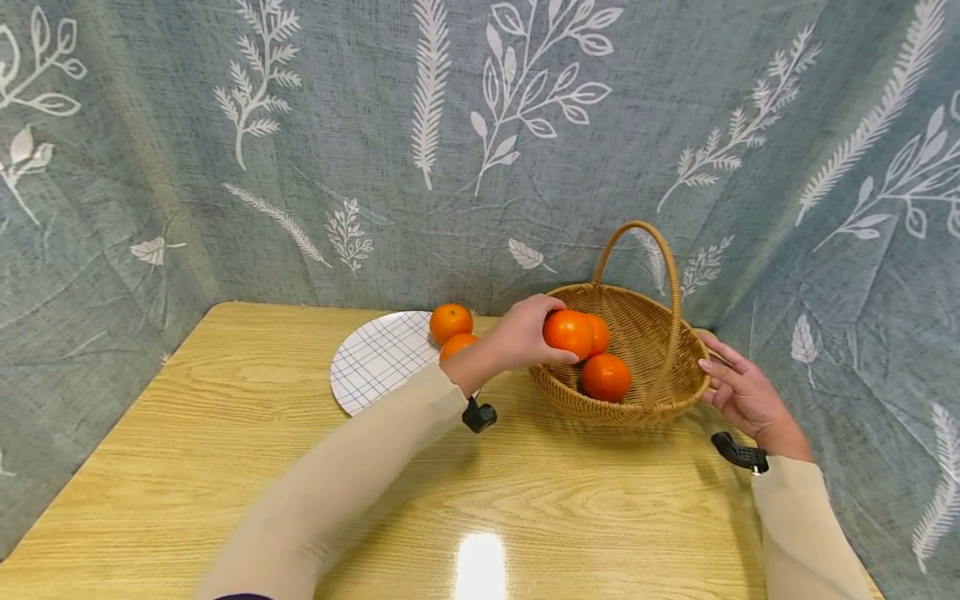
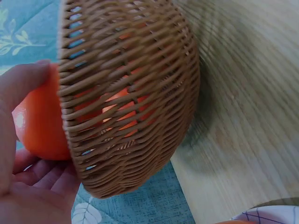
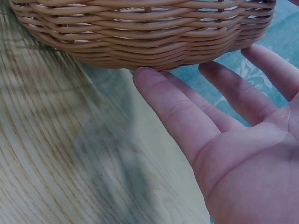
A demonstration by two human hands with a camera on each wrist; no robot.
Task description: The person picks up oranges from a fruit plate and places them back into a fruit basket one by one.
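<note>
My left hand (image 1: pixel 527 333) grips an orange (image 1: pixel 567 332) at the left rim of the wicker basket (image 1: pixel 645 408), thumb on one side and fingers on the other. In the left wrist view that orange (image 2: pixel 44 123) sits beside the basket's woven wall (image 2: pixel 135 93), partly hidden by it. Inside the basket lie another orange (image 1: pixel 606 377) and one (image 1: pixel 599 335) half hidden behind the held fruit. At the basket's right side rests my right hand (image 1: pixel 742 396), its thumb near the rim. In the right wrist view its fairly straight fingers (image 3: pixel 175 105) touch the outer wall.
A round white plate with a blue grid (image 1: pixel 382 358) stands left of the basket. On its right side are an orange (image 1: pixel 451 322) and a second orange (image 1: pixel 459 344), partly covered by my left forearm. A leaf-patterned curtain (image 1: pixel 375 208) hangs behind the wooden table (image 1: pixel 585 508).
</note>
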